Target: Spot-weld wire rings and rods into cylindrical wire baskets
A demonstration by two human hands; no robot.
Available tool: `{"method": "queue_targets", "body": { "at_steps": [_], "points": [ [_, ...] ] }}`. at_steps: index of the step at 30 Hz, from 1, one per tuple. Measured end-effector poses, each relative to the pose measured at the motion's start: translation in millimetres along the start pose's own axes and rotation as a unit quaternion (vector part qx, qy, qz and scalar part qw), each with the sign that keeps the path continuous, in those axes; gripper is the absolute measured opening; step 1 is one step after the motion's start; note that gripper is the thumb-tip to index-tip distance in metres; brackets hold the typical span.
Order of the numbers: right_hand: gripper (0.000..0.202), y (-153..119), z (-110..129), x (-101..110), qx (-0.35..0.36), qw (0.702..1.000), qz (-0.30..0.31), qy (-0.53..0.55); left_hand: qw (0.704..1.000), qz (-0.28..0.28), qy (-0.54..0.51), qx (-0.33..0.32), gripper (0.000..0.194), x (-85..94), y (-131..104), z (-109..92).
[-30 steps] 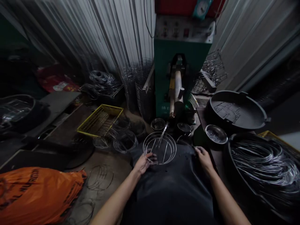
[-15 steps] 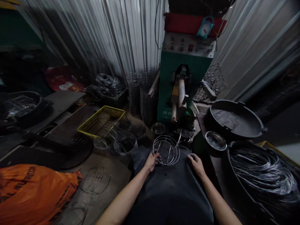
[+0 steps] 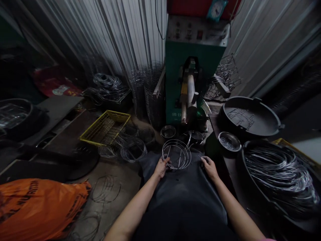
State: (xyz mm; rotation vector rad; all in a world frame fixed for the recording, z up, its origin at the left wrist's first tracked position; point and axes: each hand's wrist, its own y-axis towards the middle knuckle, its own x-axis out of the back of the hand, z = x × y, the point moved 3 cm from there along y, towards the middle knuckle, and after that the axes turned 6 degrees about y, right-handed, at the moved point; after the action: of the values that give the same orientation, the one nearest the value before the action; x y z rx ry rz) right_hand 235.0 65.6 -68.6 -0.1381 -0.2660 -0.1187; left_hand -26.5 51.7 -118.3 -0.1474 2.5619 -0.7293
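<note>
Left hand (image 3: 162,167) is gripping a round silver wire frame (image 3: 180,159) by its rim, in front of the green metal machine (image 3: 173,67), probably leaving the crossbars exposed. Right hand (image 3: 208,166) is pinching its fingertips together, perhaps around something too small to tell. Nearer than the machine and rightward, a shiny round metal bowl (image 3: 230,150) is holding small pieces, likely for easy reach.

A dim metalworking workshop with a green machine (image 3: 173,80), coiled wire (image 3: 281,170) and corrugated metal walls (image 3: 120,30)
</note>
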Motion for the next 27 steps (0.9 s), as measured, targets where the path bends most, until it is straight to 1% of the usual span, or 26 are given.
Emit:
{"method": "queue_targets", "body": {
  "at_steps": [6,13,15,16,18,20,22,24,27],
  "points": [
    [0.043,-1.5,2.4,0.1,-0.007,1.0,-0.009,-0.003,1.0,-0.009,-0.003,0.005,0.051,-0.7,-0.7,-1.4],
    [0.04,-1.9,-1.9,0.6,-0.018,1.0,-0.003,0.004,1.0,-0.02,-0.016,0.006,0.052,-1.4,-1.7,-2.3],
    [0.039,-2.1,0.2,0.0,-0.013,1.0,-0.006,-0.002,0.999,-0.028,-0.032,-0.001,0.052,-1.9,-2.4,-3.4],
    [0.037,-1.9,3.8,-1.2,0.002,1.0,-0.007,-0.01,0.998,-0.036,-0.042,-0.006,0.052,-2.1,-3.0,-4.3],
    [0.033,-0.7,17.3,-6.8,0.059,0.998,0.002,-0.035,0.996,-0.056,-0.064,-0.015,0.05,-2.9,-4.8,-6.8],
    [0.028,1.2,36.9,-17.9,0.13,0.989,0.037,-0.063,0.994,-0.071,-0.077,-0.016,0.046,-4.7,-8.0,-10.1],
    [0.023,3.6,57.7,-32.3,0.183,0.975,0.083,-0.089,0.992,-0.084,-0.095,0.001,0.039,-7.6,-12.9,-13.6],
    [0.021,6.2,75.7,-46.3,0.214,0.963,0.119,-0.111,0.988,-0.095,-0.12,0.026,0.037,-10.9,-19.1,-17.1],
    [0.02,8.8,94.4,-60.3,0.236,0.955,0.141,-0.114,0.983,-0.11,-0.139,0.044,0.037,-14.4,-28.8,-22.1]
  ]
}}
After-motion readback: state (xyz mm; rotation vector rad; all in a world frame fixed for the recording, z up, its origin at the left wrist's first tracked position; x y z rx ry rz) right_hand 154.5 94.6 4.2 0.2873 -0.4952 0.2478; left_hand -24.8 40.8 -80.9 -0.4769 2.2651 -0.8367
